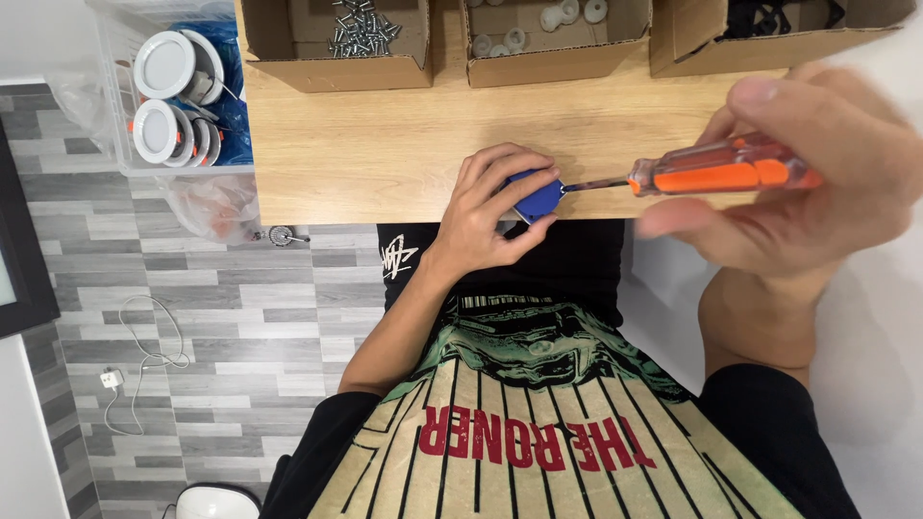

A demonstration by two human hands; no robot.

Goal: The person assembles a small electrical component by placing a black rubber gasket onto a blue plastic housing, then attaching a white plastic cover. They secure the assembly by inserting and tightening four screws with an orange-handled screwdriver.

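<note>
My left hand (490, 207) rests at the near edge of the wooden table (385, 144) and grips a small blue part (538, 197) between thumb and fingers. My right hand (817, 163) holds a screwdriver with a clear orange handle (721, 173). Its metal shaft (594, 183) points left, and the tip meets the blue part.
Three open cardboard boxes stand along the table's far side: one with screws (361, 29), one with small white round parts (548, 24), one with black parts (769, 19). A clear bin (178, 91) of round white lamp fittings sits on the grey floor at left, beside a plastic bag (216, 207).
</note>
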